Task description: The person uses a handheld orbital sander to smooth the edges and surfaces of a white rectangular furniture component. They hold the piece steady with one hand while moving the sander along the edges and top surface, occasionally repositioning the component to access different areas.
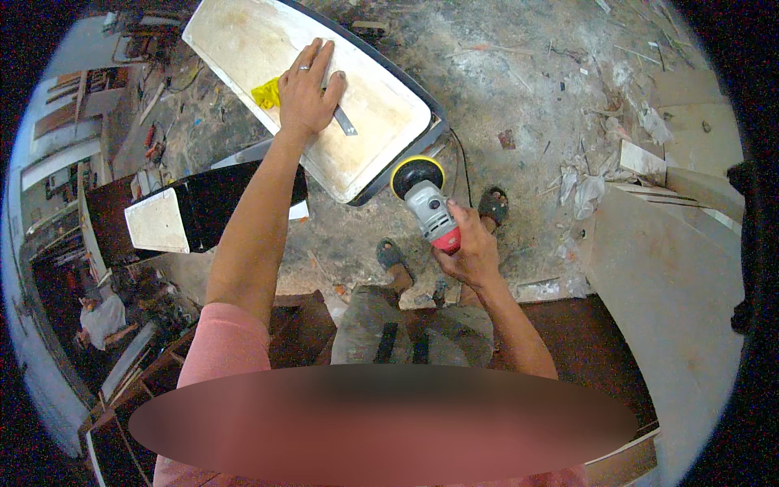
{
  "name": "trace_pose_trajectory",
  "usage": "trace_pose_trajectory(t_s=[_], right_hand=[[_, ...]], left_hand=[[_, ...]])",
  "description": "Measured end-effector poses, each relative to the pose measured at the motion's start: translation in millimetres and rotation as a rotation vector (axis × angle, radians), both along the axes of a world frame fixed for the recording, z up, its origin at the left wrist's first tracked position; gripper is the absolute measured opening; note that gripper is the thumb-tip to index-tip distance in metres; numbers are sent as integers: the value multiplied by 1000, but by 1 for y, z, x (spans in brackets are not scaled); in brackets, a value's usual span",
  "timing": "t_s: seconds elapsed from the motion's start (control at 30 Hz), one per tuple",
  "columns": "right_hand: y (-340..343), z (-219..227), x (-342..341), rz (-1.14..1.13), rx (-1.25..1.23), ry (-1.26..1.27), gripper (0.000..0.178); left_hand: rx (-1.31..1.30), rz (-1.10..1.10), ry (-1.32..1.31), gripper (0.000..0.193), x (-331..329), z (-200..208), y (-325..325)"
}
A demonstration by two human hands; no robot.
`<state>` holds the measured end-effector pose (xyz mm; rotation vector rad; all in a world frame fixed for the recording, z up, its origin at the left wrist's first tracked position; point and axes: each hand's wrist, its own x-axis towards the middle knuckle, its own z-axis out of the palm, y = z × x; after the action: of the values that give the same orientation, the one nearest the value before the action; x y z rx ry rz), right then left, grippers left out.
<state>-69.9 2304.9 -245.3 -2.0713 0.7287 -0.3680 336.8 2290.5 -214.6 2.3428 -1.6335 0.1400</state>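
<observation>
– Your left hand (312,91)?
– Spread on your white panel (389,134), beside a yellow cloth (265,94) and a metal strip (346,122).
– Your right hand (472,252)?
– Clamped around the polisher (429,208), near the panel's corner.

A stained grey concrete floor (527,97) carries scattered scraps, among them a small rust-brown flat fragment (506,140) and a thin pale stick (638,55). On the right, crumpled translucent plastic sheeting (590,195) lies near a white rectangular block (643,158), with a large pale grey flat board (669,268) filling that side. Toward the left sits a glossy black panel (223,199) with a white trapezoid section (159,221) at one end; a small red object (150,138) lies farther up. Dark brown wooden panels (576,349) border the lower right, and a crumpled whitish bundle (104,318) rests among clutter at far left.
</observation>
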Motion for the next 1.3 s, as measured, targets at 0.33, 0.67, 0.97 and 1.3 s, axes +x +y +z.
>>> trace_pose_trajectory(t_s=[0.33, 0.67, 0.97, 1.3], right_hand=[[12, 4, 3, 171, 92, 50, 101], [-6, -1, -1, 27, 11, 37, 97], [4, 7, -1, 160, 70, 80, 95], [14, 10, 2, 200, 152, 135, 93]], left_hand=[[22, 10, 16, 62, 1, 0, -2], [16, -5, 34, 64, 0, 3, 0], [10, -6, 14, 63, -3, 4, -1], [22, -3, 5, 62, -2, 5, -1]])
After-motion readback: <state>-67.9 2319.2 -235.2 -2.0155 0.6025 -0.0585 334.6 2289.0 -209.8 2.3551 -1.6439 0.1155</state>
